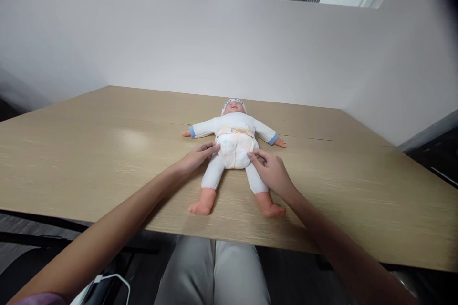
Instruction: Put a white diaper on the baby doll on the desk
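Observation:
A baby doll [235, 120] lies on its back on the wooden table, arms spread and feet toward me. It has a white outfit with blue cuffs and a white printed headband. A white diaper [235, 150] with orange markings is around its hips. My left hand [200, 156] has its thumb and fingers closed at the diaper's left leg edge. At the right leg edge, my right hand [268, 164] pinches the diaper's border between thumb and fingers. The doll's back and the diaper's rear are hidden.
The wooden table [118, 171] reaches from my lap to a white partition wall [214, 43]. Its front edge runs just above my legs [214, 271]. A white cable [121, 279] hangs at the lower left. Dark furniture [436, 152] stands past the table's right side.

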`<state>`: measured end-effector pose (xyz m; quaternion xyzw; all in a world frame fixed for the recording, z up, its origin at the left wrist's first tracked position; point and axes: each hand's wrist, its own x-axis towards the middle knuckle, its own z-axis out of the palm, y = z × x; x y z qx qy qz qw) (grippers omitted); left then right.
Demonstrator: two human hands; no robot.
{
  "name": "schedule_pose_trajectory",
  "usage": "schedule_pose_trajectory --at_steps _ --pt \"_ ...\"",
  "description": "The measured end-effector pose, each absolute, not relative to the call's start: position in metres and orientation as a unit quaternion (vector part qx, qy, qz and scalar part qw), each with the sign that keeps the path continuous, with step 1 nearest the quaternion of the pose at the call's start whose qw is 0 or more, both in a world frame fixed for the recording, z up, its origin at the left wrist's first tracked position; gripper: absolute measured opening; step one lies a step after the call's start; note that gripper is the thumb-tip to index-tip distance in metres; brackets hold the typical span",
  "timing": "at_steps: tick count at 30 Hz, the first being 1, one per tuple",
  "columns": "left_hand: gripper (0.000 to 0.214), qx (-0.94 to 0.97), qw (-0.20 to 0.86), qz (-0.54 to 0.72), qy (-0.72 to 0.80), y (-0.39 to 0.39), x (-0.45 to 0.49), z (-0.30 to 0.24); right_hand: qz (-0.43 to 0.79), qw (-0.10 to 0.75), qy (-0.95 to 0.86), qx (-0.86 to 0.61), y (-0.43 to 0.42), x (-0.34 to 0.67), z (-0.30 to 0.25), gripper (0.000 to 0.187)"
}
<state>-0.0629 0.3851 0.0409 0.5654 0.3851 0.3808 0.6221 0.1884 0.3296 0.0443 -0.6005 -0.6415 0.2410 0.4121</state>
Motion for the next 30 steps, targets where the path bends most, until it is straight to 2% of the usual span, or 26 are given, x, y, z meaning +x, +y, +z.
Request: schedule_pose_trajectory --at_steps 7,10,17,23,27,30 --pt "0.045 0.557 0.623 0.399 0.377 0.387 -0.063 0.037 0.395 0.461 -0.598 -0.522 0.342 0.193 0.034 0.048" --pt "0.044 0.556 0.619 0.404 0.379 0.389 -0.064 0.036 0.393 0.456 -0.6 -0.526 0.342 0.195 0.034 0.047" --pt "0.047 0.562 0.594 0.415 0.4 0.391 -0.066 0.035 0.197 0.408 -0.676 -0.582 0.325 0.191 0.05 0.048" --pt "0.053 0.581 0.555 0.424 0.417 0.384 -0.066 0.04 0.117 0.445 -0.687 -0.563 0.323 0.191 0.055 0.04" --pt "0.047 0.632 0.459 0.447 0.435 0.384 -0.067 0.04 0.078 0.471 -0.675 -0.562 0.332 0.2 0.052 0.041" --pt "0.042 0.67 0.353 0.467 0.457 0.392 -0.073 0.033 0.001 0.495 -0.659 -0.566 0.345 0.211 0.044 0.033"
